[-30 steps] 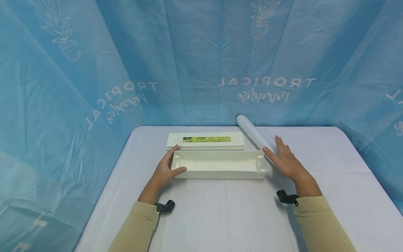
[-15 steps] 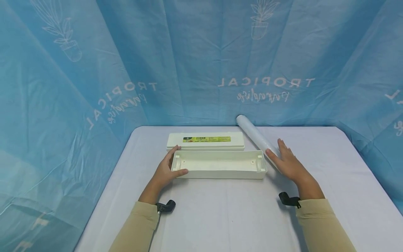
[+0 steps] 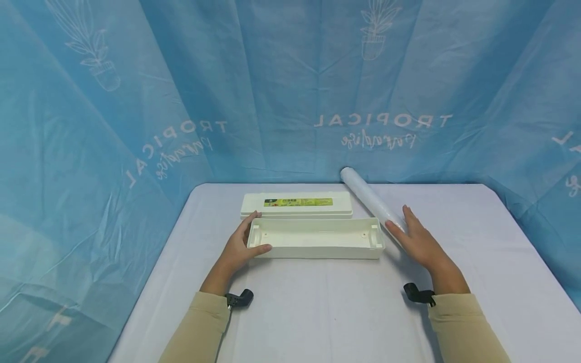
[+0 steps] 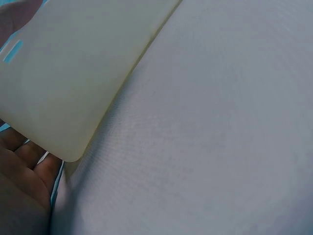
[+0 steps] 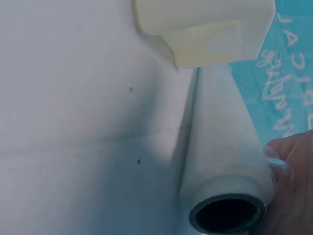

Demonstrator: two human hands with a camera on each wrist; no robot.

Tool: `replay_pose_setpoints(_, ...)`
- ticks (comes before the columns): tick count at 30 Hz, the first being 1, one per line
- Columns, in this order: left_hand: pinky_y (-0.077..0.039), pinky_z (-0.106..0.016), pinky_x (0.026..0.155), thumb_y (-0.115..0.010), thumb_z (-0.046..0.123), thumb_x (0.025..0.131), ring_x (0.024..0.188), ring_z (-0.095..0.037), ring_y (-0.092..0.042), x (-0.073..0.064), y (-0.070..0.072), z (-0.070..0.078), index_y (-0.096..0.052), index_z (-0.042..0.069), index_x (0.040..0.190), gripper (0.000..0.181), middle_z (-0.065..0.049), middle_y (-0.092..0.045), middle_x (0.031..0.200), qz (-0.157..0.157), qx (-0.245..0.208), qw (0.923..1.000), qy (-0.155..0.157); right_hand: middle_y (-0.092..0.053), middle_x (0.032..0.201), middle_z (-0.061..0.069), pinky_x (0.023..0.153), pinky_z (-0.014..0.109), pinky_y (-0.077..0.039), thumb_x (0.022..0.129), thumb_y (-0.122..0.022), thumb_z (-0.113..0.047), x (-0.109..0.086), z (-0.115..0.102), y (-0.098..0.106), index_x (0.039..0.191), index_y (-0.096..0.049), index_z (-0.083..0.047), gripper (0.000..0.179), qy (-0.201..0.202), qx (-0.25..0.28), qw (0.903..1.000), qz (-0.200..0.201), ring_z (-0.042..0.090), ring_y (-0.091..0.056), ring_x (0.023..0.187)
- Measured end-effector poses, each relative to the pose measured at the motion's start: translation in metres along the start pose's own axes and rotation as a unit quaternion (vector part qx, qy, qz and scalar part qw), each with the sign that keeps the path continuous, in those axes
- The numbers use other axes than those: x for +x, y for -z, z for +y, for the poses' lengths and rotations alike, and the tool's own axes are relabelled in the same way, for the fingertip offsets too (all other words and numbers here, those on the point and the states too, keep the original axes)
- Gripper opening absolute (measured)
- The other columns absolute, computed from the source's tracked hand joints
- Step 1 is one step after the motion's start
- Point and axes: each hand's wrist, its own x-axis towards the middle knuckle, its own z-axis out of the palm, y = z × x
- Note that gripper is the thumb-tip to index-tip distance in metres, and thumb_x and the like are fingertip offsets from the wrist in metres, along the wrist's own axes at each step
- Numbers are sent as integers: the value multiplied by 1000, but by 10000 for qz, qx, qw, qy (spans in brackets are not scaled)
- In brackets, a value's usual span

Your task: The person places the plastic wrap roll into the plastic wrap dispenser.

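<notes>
A long cream plastic box [image 3: 317, 252], its top uncovered and its inside bare, stands mid-table in the head view. My left hand [image 3: 236, 247] grips its left end, thumb on the front wall and fingers behind. That box end [image 4: 73, 73] also fills the left wrist view's corner. Slanting back from the box's right end lies a roll of plastic wrap [image 3: 363, 190]. My right hand [image 3: 422, 243] is at the roll's near end, thumb and fingers extended, the fingers touching the film. In the right wrist view the roll [image 5: 220, 137] shows its dark hollow core.
Behind the box sits a matching cream lid [image 3: 254, 204] with a yellow-green label. A white cloth covers the table [image 3: 327, 312]. Blue curtains [image 3: 281, 101] with printed lettering hang along the back and sides.
My right hand has shifted slightly right and toward me along the roll. The left hand's thumb has slid a little on the box front. Box, lid and roll stay put.
</notes>
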Motion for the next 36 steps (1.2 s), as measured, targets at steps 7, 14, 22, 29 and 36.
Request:
replay_pose_setpoints(7, -43, -42, 112, -93, 16, 83, 146, -29, -41, -1, -1, 0, -28, 13, 167, 107, -4, -32, 168, 35, -28, 10000, 36, -5, 170, 29, 115, 75, -16, 104, -42, -70, -6, 6, -2, 168, 2, -2, 102, 106, -20, 9997, 206, 54, -11, 152)
replay_pose_setpoints(14, -47, -42, 109, -93, 17, 83, 144, -31, -44, -1, 0, -1, -27, 11, 167, 108, -5, -32, 168, 12, -118, 9999, -51, -15, 168, 32, 114, 74, -20, 104, -45, -69, -8, 14, -6, 168, -6, -1, 101, 176, -88, 9985, 515, 56, -20, 150)
replay_pose_setpoints(22, -49, -30, 104, -94, 17, 82, 142, -29, -47, 0, -2, -2, -27, 13, 168, 108, -3, -35, 167, 49, -75, 9999, -51, -24, 164, 35, 109, 76, -29, 100, -56, -67, -12, 19, -9, 167, -12, 1, 105, 132, -85, 9978, 645, 59, -30, 144)
replay_pose_setpoints(29, -48, -43, 108, -93, 15, 83, 142, -34, -46, -1, -2, -1, -26, 12, 168, 109, -7, -33, 167, 14, -200, 9998, -8, -29, 160, 38, 105, 75, -36, 98, -64, -65, -12, 24, -12, 166, -14, 3, 108, 125, -161, 9982, 572, 58, -38, 139)
replay_pose_setpoints(36, -45, -54, 108, -88, 3, 85, 141, -43, -45, -5, -3, 21, -25, 5, 167, 103, -17, -32, 167, -33, -170, 9998, 83, -29, 161, 38, 105, 76, -35, 94, -72, -62, -12, 23, -13, 166, -14, 3, 113, 46, -126, 9985, 536, 58, -38, 138)
